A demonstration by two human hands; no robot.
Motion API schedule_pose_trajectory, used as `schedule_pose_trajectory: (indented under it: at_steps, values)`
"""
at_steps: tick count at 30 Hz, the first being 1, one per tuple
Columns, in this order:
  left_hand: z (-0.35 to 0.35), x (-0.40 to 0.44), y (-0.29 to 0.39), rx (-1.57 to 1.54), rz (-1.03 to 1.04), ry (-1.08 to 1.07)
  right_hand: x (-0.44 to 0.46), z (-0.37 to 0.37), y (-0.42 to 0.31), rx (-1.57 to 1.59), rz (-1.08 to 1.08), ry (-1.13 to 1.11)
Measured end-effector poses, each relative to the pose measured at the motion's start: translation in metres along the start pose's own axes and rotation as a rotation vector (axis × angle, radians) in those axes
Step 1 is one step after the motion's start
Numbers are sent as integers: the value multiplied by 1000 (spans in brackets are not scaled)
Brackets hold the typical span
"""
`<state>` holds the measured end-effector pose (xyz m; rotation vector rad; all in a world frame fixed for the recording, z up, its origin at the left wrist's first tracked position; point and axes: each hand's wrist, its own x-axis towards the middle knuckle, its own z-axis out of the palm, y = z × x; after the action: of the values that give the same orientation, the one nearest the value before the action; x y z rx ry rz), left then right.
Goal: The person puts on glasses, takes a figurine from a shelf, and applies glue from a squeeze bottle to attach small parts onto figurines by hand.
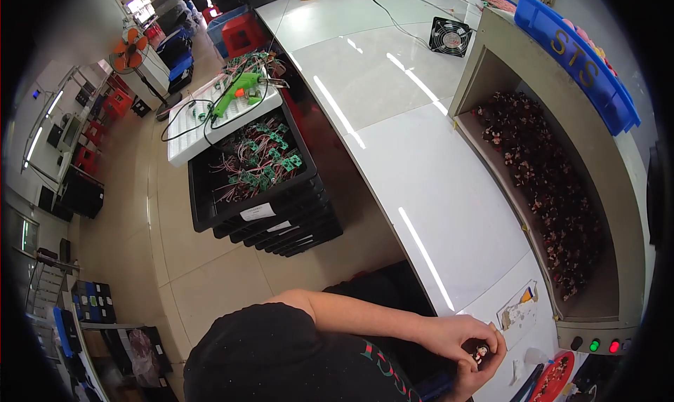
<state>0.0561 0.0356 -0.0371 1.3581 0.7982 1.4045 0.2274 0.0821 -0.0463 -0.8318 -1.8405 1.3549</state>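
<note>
My left hand [449, 335] curls over a small figurine [481, 353] at the near end of the white table [449, 191], and my right hand [465, 382] closes in from below. I can't tell which fingers do the pinching. With so little to grip, the figurine could twist or slip out, and my fingers hide part of it, so a bad angle could go unnoticed.

Just beyond, the torn sheet [518, 314] could snag it if I set it down there. The red dish [564, 367] of small parts is near enough for a careless wrist to tip. Right, inside the booth [605, 132], a dark heap of little pieces [547, 198] could swallow a dropped one.

Over on the left, the green glue gun [228, 97] lies on a white tray [186, 146] above the stacked black bins [203, 205]; a tug on its looped cord could drag it off.
</note>
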Motion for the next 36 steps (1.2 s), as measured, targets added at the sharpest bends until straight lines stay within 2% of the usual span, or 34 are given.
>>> schedule_pose_trajectory:
  at_steps: [22, 36]
  values:
    - [1, 0, 0, -29, -43, -26, -1, 5, -8, 36, -18, -10]
    - [1, -1, -1, 38, 1, -23, -1, 5, -3, 113, -26, 10]
